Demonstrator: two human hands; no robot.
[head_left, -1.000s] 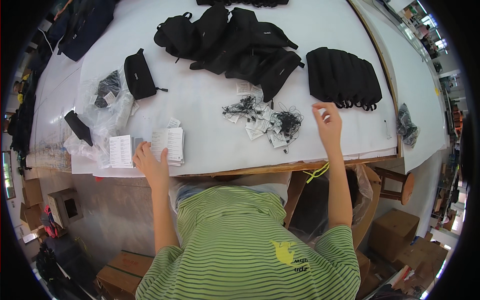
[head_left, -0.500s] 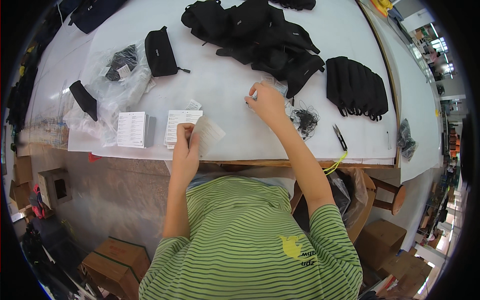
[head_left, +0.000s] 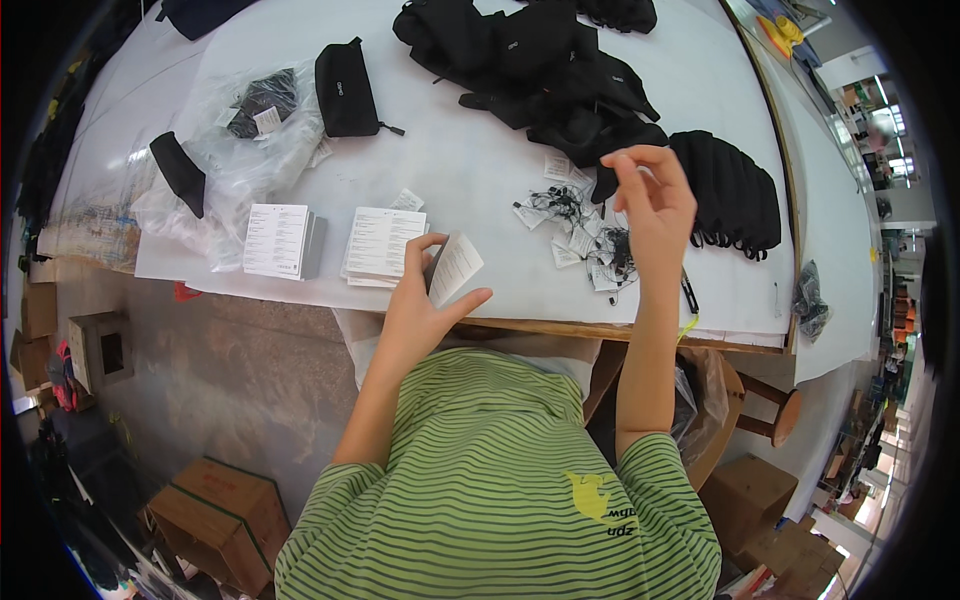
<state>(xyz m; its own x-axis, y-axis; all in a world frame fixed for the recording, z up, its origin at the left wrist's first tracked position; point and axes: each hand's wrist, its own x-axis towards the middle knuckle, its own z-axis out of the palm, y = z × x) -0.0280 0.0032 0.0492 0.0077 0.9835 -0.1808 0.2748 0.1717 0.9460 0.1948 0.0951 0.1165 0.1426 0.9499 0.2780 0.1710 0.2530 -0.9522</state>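
Note:
My left hand (head_left: 420, 300) is at the table's near edge with a white printed card (head_left: 458, 268) held upright against its fingers, the thumb spread away. Beside it lies a stack of white printed cards (head_left: 385, 242). My right hand (head_left: 655, 195) is over the lower right end of a heap of black zip pouches (head_left: 520, 50). Its fingers are bent and apart, the tips by a pouch's edge, and nothing shows in them. Below and left of that hand lies a loose pile of white tags with black strings (head_left: 580, 235).
A second card stack (head_left: 280, 240) stands at the left, near crumpled clear plastic (head_left: 225, 190) and a small black piece (head_left: 178, 175). One black pouch (head_left: 345, 90) lies apart. Pouches in a row (head_left: 728, 190) and partly hidden thread snips (head_left: 690, 292) are on the right.
My right hand has moved right, from the tag pile to the heaped pouches. My left hand has shifted right and slightly up with the card, its thumb now spread. The view has shifted a little.

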